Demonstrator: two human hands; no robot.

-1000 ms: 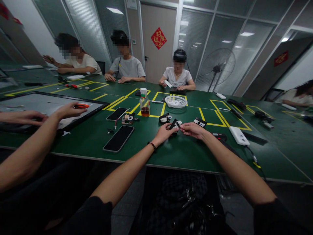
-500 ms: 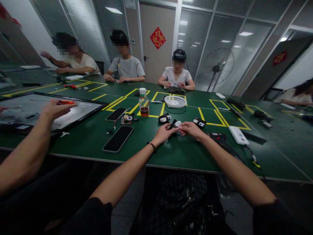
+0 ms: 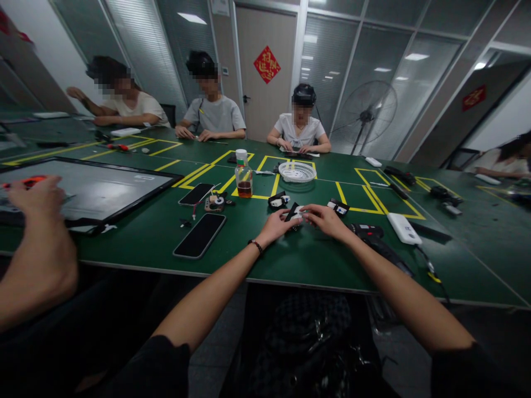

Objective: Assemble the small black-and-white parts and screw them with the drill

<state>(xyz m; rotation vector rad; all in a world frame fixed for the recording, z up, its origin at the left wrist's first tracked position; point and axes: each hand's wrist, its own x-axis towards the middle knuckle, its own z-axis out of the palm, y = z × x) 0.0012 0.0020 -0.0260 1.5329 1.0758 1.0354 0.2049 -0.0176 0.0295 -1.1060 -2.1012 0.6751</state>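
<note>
My left hand (image 3: 277, 223) and my right hand (image 3: 327, 219) meet over the green table (image 3: 290, 260), both pinched on a small black-and-white part (image 3: 297, 213) held between their fingertips. A beaded bracelet sits on my left wrist. Two similar small black-and-white parts (image 3: 277, 200) (image 3: 339, 207) lie just beyond my hands. A black power tool (image 3: 367, 230) rests right of my right hand.
Two dark phones (image 3: 200, 235) (image 3: 196, 193) lie to the left, with a tea bottle (image 3: 244, 176) and a white basket (image 3: 297, 172) further back. A white power bank (image 3: 404, 228) lies at the right. A neighbour's hand (image 3: 35, 194) holds an orange tool over a large screen panel (image 3: 95, 190). Three people sit across.
My hands have closed together and shifted slightly forward on the small part. The neighbour's hand with the orange tool has swept left across the panel.
</note>
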